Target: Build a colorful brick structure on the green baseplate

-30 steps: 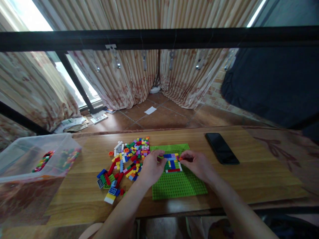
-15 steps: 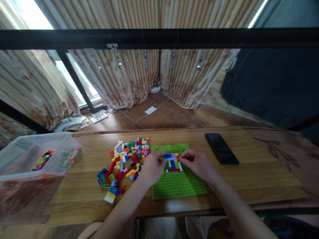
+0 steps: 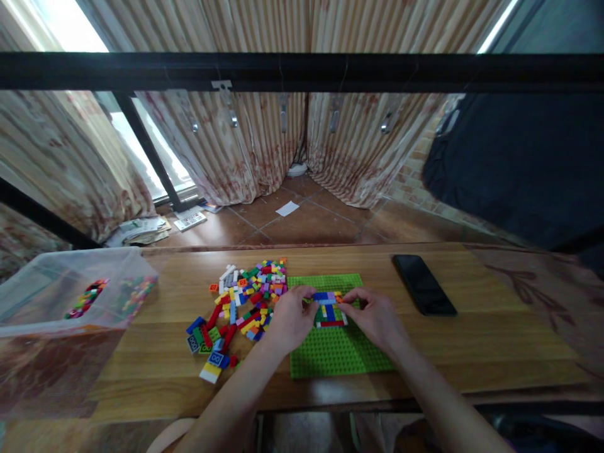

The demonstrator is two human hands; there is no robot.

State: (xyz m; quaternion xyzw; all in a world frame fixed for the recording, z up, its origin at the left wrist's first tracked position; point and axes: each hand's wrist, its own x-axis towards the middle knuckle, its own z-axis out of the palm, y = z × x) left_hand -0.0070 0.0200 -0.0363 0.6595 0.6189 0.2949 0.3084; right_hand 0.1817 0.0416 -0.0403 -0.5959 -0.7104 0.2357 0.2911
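A green studded baseplate [image 3: 337,352] lies on the wooden table [image 3: 495,333]. A small flat build of blue, red, yellow and white bricks [image 3: 328,308] sits on its upper middle. My left hand [image 3: 290,318] rests at the build's left side, fingers curled and pinched at its top left corner. My right hand [image 3: 375,314] is at the build's right side, with the fingertips pinched against its top right edge near a small orange brick. A heap of loose coloured bricks [image 3: 240,302] lies just left of the baseplate.
A black phone [image 3: 423,284] lies flat to the right of the baseplate. A clear plastic bin [image 3: 70,296] holding some bricks stands at the table's left end. A black bar crosses the top of the view, with curtains and tiled floor behind.
Both hands have closed in slightly on the brick build, the right one sliding a little left. The view has shifted slightly; the bricks and phone stay in place.
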